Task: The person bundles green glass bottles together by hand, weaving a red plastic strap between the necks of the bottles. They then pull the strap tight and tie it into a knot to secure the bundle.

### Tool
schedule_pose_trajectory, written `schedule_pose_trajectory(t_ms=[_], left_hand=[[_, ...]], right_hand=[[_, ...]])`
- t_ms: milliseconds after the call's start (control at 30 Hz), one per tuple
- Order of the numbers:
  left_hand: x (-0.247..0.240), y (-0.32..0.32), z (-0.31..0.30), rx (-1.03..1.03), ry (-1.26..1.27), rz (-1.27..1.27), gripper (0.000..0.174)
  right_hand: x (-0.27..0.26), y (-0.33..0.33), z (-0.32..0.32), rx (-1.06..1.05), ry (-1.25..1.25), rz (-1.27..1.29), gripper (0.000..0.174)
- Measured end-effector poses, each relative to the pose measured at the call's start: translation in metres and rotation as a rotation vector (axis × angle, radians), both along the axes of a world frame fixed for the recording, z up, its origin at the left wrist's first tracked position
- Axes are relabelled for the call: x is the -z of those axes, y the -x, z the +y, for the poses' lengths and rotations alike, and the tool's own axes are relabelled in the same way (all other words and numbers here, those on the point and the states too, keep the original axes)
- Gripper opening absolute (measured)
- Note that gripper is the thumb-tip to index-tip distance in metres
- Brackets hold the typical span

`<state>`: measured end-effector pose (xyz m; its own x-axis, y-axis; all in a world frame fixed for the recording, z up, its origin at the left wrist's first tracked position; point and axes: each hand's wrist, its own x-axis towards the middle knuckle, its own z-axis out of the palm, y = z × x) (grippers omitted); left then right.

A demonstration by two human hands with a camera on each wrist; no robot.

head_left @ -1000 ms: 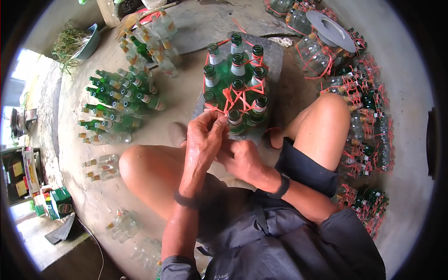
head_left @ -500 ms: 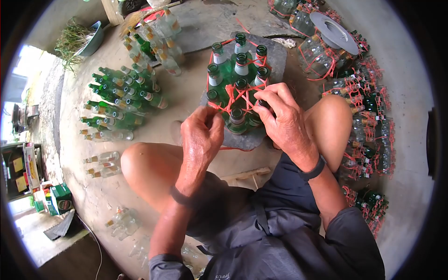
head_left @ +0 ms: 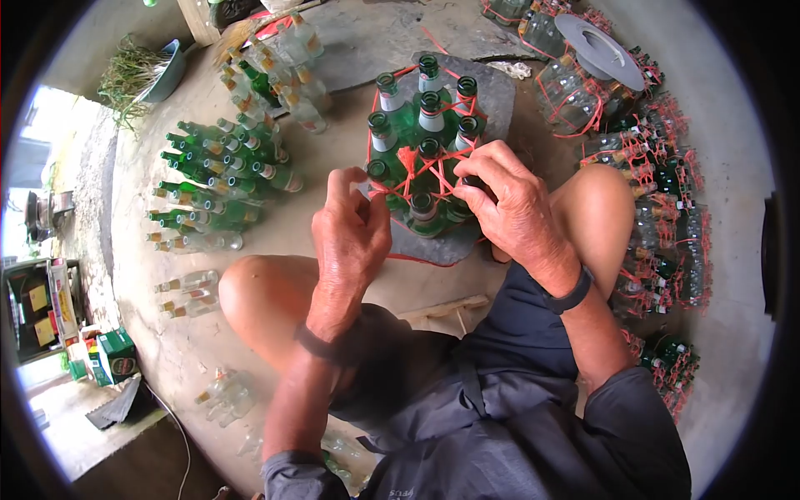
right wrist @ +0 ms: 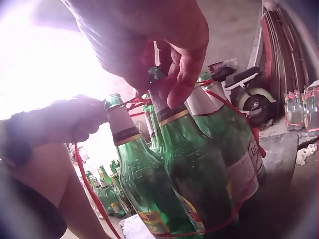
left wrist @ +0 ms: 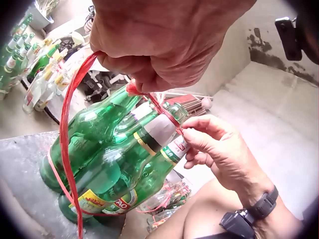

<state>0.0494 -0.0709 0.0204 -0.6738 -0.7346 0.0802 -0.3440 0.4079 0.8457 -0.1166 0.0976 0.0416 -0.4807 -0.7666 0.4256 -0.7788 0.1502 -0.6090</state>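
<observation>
A bundle of several green glass bottles [head_left: 429,122] stands upright, with red plastic cord [left wrist: 65,129] around the bodies and criss-crossed between the necks. My left hand [head_left: 352,229] is at the near left corner, fingers curled and holding the cord, whose loose end hangs down past the bottles in the left wrist view. At the near right corner my right hand [head_left: 518,218] pinches the cord against a bottle neck, as the left wrist view shows. In the right wrist view its fingers [right wrist: 180,92] partly hide that neck. Cord runs between the two hands across the near necks.
The bundle rests on a grey slab [head_left: 492,104]. Loose green bottles [head_left: 221,167] and clear bottles [head_left: 304,108] stand on the floor to the left. Cord-tied bottle bundles [head_left: 658,217] line the right wall, with a grey hat [head_left: 596,50] on one. My knees flank the slab.
My right hand has moved from beside the left hand to the bundle's near right corner and taken hold of cord there. The left hand has drawn slightly left, its forefinger now raised.
</observation>
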Motion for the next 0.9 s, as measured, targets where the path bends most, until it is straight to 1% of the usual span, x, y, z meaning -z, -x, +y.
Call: schedule_pose_trajectory(t_ms=[33, 100, 133, 200, 333, 400, 433, 500, 633, 700, 833, 900], left_hand=[[-0.004, 0.0, 0.0, 0.0, 0.002, 0.0, 0.028], [-0.011, 0.002, -0.001, 0.047, 0.107, 0.002, 0.041], [-0.01, 0.001, -0.004, 0.049, 0.107, 0.002, 0.041], [-0.007, 0.0, -0.015, 0.165, 0.1, -0.032, 0.053], [-0.015, 0.001, -0.019, 0.2, 0.15, -0.113, 0.053], [-0.018, 0.003, -0.019, 0.21, 0.168, -0.144, 0.054], [-0.017, 0.003, -0.019, 0.213, 0.166, -0.146, 0.054], [-0.016, 0.002, -0.019, 0.207, 0.169, -0.148, 0.054], [-0.014, 0.0, -0.02, 0.213, 0.176, -0.136, 0.054], [-0.014, 0.0, -0.018, 0.195, 0.124, -0.131, 0.055], [-0.008, -0.002, -0.012, 0.178, 0.129, -0.097, 0.056], [-0.008, -0.001, -0.006, 0.13, 0.072, -0.06, 0.056]], right_hand=[[0.0, 0.0, 0.0, 0.0, 0.002, 0.0, 0.02], [0.0, 0.0, 0.0, 0.004, -0.01, -0.003, 0.021], [0.001, 0.0, 0.001, 0.006, -0.01, -0.004, 0.021], [0.003, 0.0, 0.001, -0.008, -0.009, -0.002, 0.024], [0.002, -0.002, 0.004, -0.011, -0.036, 0.009, 0.03], [0.001, -0.003, 0.005, 0.074, -0.065, 0.005, 0.038], [0.002, -0.002, 0.006, 0.077, -0.068, 0.004, 0.038], [0.004, 0.002, 0.007, 0.048, -0.151, -0.009, 0.043], [0.008, 0.006, 0.007, 0.004, -0.153, 0.005, 0.045], [0.004, 0.007, 0.006, -0.025, -0.137, 0.024, 0.043], [0.001, 0.017, 0.004, -0.071, -0.135, 0.041, 0.041], [-0.001, 0.024, 0.003, -0.107, -0.158, 0.068, 0.041]])
